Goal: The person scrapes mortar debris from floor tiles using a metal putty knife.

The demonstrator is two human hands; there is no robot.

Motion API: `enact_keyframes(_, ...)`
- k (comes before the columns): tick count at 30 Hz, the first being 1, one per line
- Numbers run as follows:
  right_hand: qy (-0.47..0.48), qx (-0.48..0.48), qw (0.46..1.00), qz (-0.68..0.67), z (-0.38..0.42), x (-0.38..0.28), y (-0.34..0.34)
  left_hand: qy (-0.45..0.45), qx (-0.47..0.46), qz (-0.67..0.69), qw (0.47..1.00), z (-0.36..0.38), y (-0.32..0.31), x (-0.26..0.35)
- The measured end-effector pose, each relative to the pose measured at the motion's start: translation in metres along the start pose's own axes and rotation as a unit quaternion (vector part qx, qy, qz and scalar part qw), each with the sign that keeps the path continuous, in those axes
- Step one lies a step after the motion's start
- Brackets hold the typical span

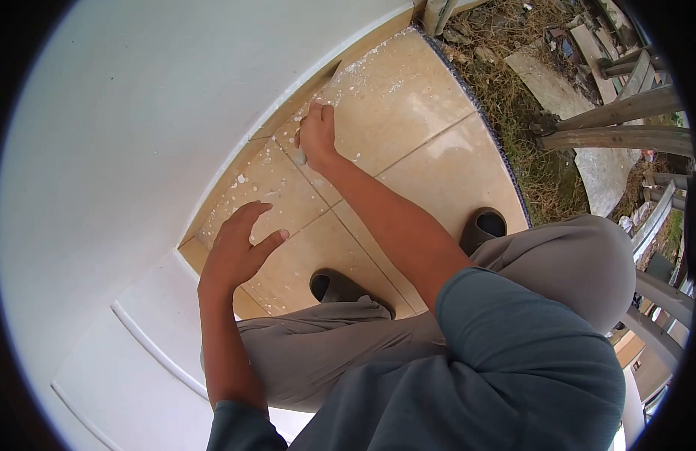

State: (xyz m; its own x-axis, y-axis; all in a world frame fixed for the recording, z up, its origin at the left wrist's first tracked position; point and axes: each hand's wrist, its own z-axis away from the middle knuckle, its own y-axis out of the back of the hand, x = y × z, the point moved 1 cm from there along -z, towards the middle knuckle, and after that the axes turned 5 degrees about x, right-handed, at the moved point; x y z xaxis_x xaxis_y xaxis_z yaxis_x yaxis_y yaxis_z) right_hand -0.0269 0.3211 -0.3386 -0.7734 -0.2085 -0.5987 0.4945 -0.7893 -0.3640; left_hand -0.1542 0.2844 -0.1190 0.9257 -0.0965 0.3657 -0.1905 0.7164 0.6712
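My right hand [316, 137] is closed around a scraper. The pale butt of its handle shows below my fist, and the thin grey blade [334, 73] reaches up to the tile skirting [306, 92] at the foot of the wall. Part of the tool is hidden by my fingers. White paint specks and flakes dot the beige floor tiles [363, 135] around it. My left hand [239, 244] hovers near the wall corner, thumb and fingers apart, with nothing in it.
A white wall [137, 113] curves along the left, with a white panelled surface [145, 323] below. The tiled floor ends at a dark speckled edge [483, 113]. Beyond lie dry grass [483, 64], boards and wooden posts [618, 139]. My slippered feet [348, 292] are on the tiles.
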Motion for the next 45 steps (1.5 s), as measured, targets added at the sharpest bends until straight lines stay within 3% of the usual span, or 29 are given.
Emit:
enact_keyframes(8, 0.014, 0.030, 0.999, -0.004, -0.016, -0.042, 0.007, -0.024, 0.009, -0.056, 0.998, 0.001, -0.007, -0.016)
enact_keyframes(12, 0.004, 0.009, 1.000, 0.018, -0.002, -0.008, -0.009, -0.036, -0.002, -0.046, 0.998, 0.000, -0.005, -0.018)
enact_keyframes(19, -0.030, 0.024, 0.999, -0.019, -0.011, -0.038, -0.002, -0.025, 0.001, -0.036, 0.999, -0.009, -0.004, -0.007)
enact_keyframes(22, 0.027, 0.046, 0.999, -0.007, -0.037, -0.065, 0.015, -0.005, -0.006, -0.036, 0.999, -0.008, -0.006, -0.011)
enact_keyframes(24, 0.009, 0.057, 0.998, -0.012, -0.035, -0.072, 0.016, 0.038, -0.004, 0.001, 0.999, -0.004, -0.001, 0.000)
enact_keyframes(27, 0.013, 0.052, 0.999, 0.008, -0.029, -0.073, 0.014, -0.032, 0.000, -0.061, 0.998, -0.004, -0.005, -0.014)
enact_keyframes(31, 0.067, 0.073, 0.995, -0.012, -0.047, -0.090, 0.030, -0.016, -0.006, -0.057, 0.998, 0.001, -0.004, -0.009)
enact_keyframes(33, 0.142, 0.132, 0.979, -0.067, -0.053, -0.118, 0.040, -0.013, 0.010, -0.028, 0.999, 0.004, 0.003, 0.004)
enact_keyframes(36, 0.174, 0.159, 0.967, -0.101, -0.046, -0.137, 0.045, -0.027, 0.020, -0.073, 0.997, 0.020, 0.009, 0.005)
enact_keyframes(43, 0.149, 0.153, 0.972, -0.098, -0.026, -0.099, 0.060, -0.083, 0.060, -0.014, 0.995, 0.035, 0.027, 0.023)
enact_keyframes(45, 0.097, 0.122, 0.984, -0.091, -0.010, -0.060, 0.048, -0.081, 0.061, -0.035, 0.994, 0.030, 0.022, 0.015)
